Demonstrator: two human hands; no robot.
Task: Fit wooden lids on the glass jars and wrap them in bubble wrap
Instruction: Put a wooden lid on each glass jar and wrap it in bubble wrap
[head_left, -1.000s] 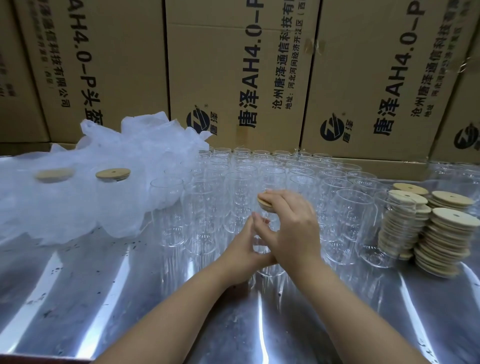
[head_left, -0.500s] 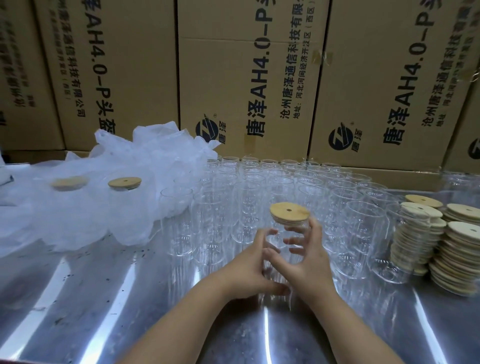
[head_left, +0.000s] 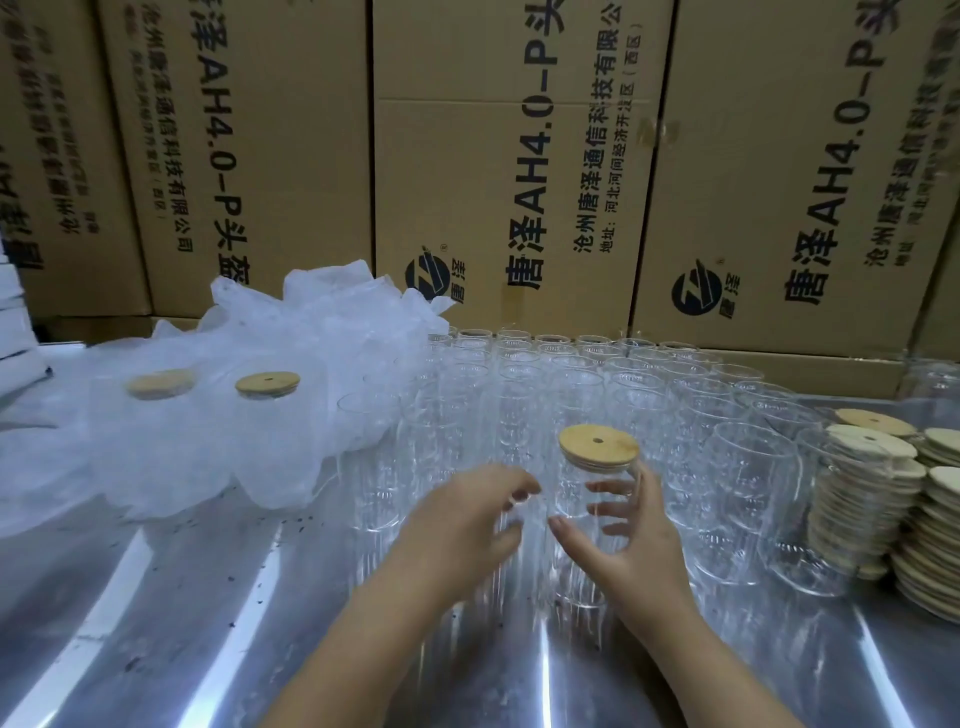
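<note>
Head view: a glass jar (head_left: 576, 483) with a wooden lid (head_left: 598, 442) on top is held upright by the right hand (head_left: 639, 545), fingers curled round it, at the middle of the table (head_left: 208, 597). The left hand (head_left: 467, 525) is seen just left of it, fingers loose, nothing held

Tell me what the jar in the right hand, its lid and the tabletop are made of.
Jar: clear glass, glossy; one sees straight through it, with bright glints.
Lid: pale wood, perhaps bamboo, matte; tan, dull face and layered edge.
Tabletop: metal, probably stainless steel, polished; long mirror-like streaks of reflected light.
</note>
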